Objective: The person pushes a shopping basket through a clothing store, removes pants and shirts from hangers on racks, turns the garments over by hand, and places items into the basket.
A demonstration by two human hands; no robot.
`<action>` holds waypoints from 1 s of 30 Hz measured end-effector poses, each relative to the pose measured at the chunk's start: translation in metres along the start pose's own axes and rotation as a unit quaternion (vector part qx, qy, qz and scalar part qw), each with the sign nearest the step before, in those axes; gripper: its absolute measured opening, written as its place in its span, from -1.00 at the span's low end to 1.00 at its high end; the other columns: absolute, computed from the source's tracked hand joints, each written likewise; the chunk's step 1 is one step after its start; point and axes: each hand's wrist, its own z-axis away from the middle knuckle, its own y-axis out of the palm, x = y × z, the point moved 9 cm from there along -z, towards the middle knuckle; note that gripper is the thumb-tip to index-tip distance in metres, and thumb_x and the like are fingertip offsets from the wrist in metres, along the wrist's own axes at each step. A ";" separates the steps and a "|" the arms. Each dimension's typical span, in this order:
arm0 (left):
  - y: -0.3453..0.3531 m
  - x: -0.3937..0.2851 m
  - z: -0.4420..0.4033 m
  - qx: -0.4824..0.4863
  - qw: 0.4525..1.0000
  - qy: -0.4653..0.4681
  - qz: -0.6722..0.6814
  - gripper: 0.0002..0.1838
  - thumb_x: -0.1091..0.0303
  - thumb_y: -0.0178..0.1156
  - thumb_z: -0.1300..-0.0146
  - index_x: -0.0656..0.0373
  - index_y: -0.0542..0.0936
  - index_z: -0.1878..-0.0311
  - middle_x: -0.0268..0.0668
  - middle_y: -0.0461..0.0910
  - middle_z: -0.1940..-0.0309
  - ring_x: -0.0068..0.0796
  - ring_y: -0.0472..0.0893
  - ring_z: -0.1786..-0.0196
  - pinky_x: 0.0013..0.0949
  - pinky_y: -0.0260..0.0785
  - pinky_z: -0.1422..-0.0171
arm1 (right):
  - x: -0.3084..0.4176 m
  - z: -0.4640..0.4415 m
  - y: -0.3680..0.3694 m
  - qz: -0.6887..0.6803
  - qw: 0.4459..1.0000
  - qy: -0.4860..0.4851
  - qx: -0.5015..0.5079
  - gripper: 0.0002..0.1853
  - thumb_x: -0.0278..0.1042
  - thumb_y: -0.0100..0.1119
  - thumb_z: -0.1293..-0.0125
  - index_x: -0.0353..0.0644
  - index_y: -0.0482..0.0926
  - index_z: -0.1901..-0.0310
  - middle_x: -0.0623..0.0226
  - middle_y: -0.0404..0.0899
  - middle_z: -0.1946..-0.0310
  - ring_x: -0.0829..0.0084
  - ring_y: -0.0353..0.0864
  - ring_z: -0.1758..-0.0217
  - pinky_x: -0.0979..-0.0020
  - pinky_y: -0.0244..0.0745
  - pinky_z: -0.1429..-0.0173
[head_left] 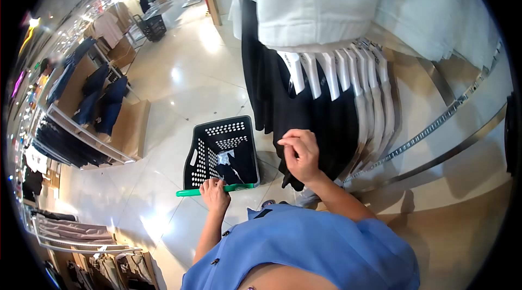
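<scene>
My left hand [215,195] is wrapped round the green handle [239,187] of a black perforated shopping basket [196,146]. A folded dark garment [239,166] with a pale label or packet lies inside the basket. My right hand [300,154] has its fingers curled in front of a row of black tops [321,113] hanging from the rack. Whether some cloth is caught between those fingers cannot be seen. White hangers [328,72] carry the tops, and several white garments [383,110] hang beside them.
White folded trousers [315,4] hang above the tops. A curved metal rail [429,135] runs along the right. On the left stand a shelf unit [136,127] with jeans [89,99] and a lower trouser rack [81,241]. Another black basket [150,28] is farther back on the tiled floor.
</scene>
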 end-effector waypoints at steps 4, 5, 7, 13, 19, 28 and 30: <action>0.002 0.001 0.000 0.022 1.000 -0.011 0.013 -0.82 0.43 0.16 0.21 -0.02 0.57 0.43 -0.36 0.47 0.20 -0.26 0.35 -0.02 -0.17 0.06 -0.11 | -0.005 -0.017 -0.020 0.087 0.996 -0.016 -0.017 -0.84 -0.61 0.14 0.01 -0.13 0.55 0.37 0.28 0.49 0.34 0.26 0.46 0.23 0.31 0.31 0.11; 0.004 0.003 -0.001 0.037 0.999 -0.020 0.011 -0.81 0.42 0.17 0.22 -0.02 0.58 0.43 -0.36 0.47 0.17 -0.25 0.34 -0.04 -0.16 0.05 -0.12 | -0.007 -0.023 -0.025 0.112 0.993 -0.012 -0.022 -0.85 -0.58 0.15 -0.01 -0.14 0.55 0.34 0.24 0.49 0.30 0.23 0.46 0.19 0.30 0.32 0.06; 0.005 0.002 -0.003 0.040 0.999 -0.027 0.000 -0.79 0.41 0.17 0.25 -0.02 0.59 0.42 -0.35 0.46 0.14 -0.25 0.33 -0.07 -0.14 0.04 -0.13 | -0.019 -0.030 -0.029 0.171 0.985 0.016 -0.017 -0.78 -0.53 0.18 -0.03 -0.16 0.52 0.23 0.17 0.46 0.17 0.17 0.43 0.07 0.24 0.31 -0.07; 0.002 0.000 -0.006 0.045 0.998 -0.037 -0.004 -0.78 0.40 0.18 0.30 0.01 0.59 0.43 -0.32 0.45 0.09 -0.26 0.31 -0.10 -0.16 0.02 -0.13 | -0.055 -0.020 -0.022 0.212 0.971 0.100 0.040 -0.42 -0.46 0.25 -0.04 -0.25 0.27 -0.13 0.01 0.29 -0.13 0.05 0.28 -0.20 0.16 0.21 -0.27; 0.001 0.001 -0.004 0.044 0.998 -0.042 0.002 -0.78 0.41 0.17 0.29 0.03 0.59 0.44 -0.30 0.45 0.09 -0.28 0.32 -0.09 -0.18 0.01 -0.15 | -0.066 -0.012 -0.016 0.229 0.964 0.121 0.057 -0.35 -0.40 0.27 -0.08 -0.18 0.21 -0.22 0.03 0.26 -0.19 0.08 0.25 -0.26 0.14 0.21 -0.29; 0.000 0.003 -0.002 0.053 0.998 -0.040 0.009 -0.78 0.37 0.20 0.26 -0.01 0.60 0.40 -0.31 0.45 0.12 -0.27 0.33 -0.05 -0.17 0.06 -0.15 | -0.071 -0.004 -0.011 0.239 0.958 0.135 0.084 -0.56 -0.32 0.21 -0.13 -0.20 0.40 -0.06 0.06 0.27 -0.18 0.06 0.28 -0.20 0.10 0.31 -0.21; -0.003 0.003 -0.002 0.033 0.998 -0.039 0.023 -0.79 0.38 0.20 0.26 -0.02 0.60 0.42 -0.32 0.47 0.15 -0.28 0.35 -0.03 -0.18 0.07 -0.14 | -0.067 -0.005 -0.008 0.236 0.959 0.127 0.091 -0.62 -0.34 0.21 -0.13 -0.23 0.45 0.01 0.07 0.27 -0.18 0.08 0.29 -0.18 0.12 0.35 -0.17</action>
